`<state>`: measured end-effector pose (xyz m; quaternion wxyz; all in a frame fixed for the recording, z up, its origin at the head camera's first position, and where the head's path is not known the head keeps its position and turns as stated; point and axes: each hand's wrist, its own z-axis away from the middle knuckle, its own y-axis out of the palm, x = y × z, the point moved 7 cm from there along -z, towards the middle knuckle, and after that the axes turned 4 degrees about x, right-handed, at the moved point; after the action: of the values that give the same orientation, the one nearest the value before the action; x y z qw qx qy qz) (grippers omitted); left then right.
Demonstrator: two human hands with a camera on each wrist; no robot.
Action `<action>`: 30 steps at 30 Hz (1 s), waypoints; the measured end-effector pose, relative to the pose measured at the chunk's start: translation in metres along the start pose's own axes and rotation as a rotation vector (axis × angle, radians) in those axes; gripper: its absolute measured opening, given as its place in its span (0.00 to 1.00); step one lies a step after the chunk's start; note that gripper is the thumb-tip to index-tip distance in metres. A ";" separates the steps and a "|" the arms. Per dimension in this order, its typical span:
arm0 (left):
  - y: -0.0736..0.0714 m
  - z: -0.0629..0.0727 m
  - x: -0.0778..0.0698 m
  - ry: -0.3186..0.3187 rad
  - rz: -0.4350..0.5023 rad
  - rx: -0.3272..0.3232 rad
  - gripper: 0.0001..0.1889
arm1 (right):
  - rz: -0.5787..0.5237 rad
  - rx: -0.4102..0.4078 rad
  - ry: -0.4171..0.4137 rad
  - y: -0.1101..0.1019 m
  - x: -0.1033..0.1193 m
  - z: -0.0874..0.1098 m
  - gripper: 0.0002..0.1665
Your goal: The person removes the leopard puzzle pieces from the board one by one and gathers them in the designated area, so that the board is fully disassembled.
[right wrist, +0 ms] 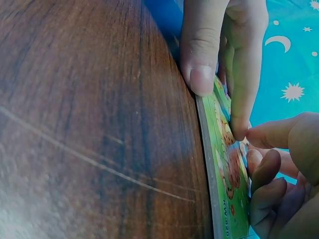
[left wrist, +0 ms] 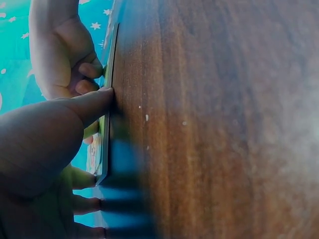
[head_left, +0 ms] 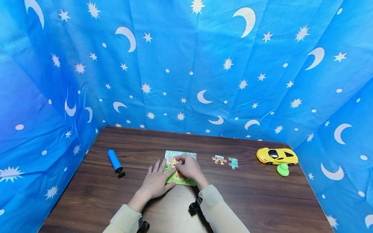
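A small jigsaw puzzle in its board, green with a cartoon animal picture, lies in front of me under both hands. My left hand is spread over its left side, fingers extended. The left thumb presses the board's near edge in the left wrist view, and the index finger reaches onto the picture. Over the middle of the board, my right hand pinches a puzzle piece between thumb and index finger, its other fingers curled. That piece is mostly hidden by the fingertips, close against the picture.
Two loose puzzle pieces, one orange and one green-blue, lie right of the board. Further right are a yellow toy car and a green toy. A blue hand pump lies at left. A blue patterned curtain surrounds the table.
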<state>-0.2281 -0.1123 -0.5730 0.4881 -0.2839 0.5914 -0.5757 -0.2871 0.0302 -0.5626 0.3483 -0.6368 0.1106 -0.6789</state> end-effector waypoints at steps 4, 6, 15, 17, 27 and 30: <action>-0.001 0.000 0.000 0.002 -0.009 -0.003 0.35 | 0.007 -0.002 -0.005 0.000 0.000 -0.001 0.18; -0.002 0.002 0.000 0.003 -0.011 -0.006 0.36 | 0.008 0.000 -0.009 0.000 0.000 -0.002 0.18; -0.007 0.008 -0.006 0.038 -0.032 -0.049 0.35 | 0.025 -0.003 -0.031 -0.001 0.000 -0.002 0.16; -0.008 0.007 -0.007 0.040 -0.037 -0.057 0.35 | 0.014 -0.002 -0.029 -0.002 0.000 -0.001 0.15; -0.005 0.004 -0.003 0.025 -0.036 -0.038 0.35 | -0.020 -0.019 -0.025 -0.004 0.003 0.000 0.14; -0.005 0.005 -0.004 0.025 -0.034 -0.033 0.35 | -0.031 -0.023 -0.033 -0.003 0.004 0.000 0.13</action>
<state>-0.2236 -0.1119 -0.5664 0.4660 -0.2947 0.6021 -0.5775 -0.2875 0.0300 -0.5579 0.3321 -0.6537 0.1029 -0.6721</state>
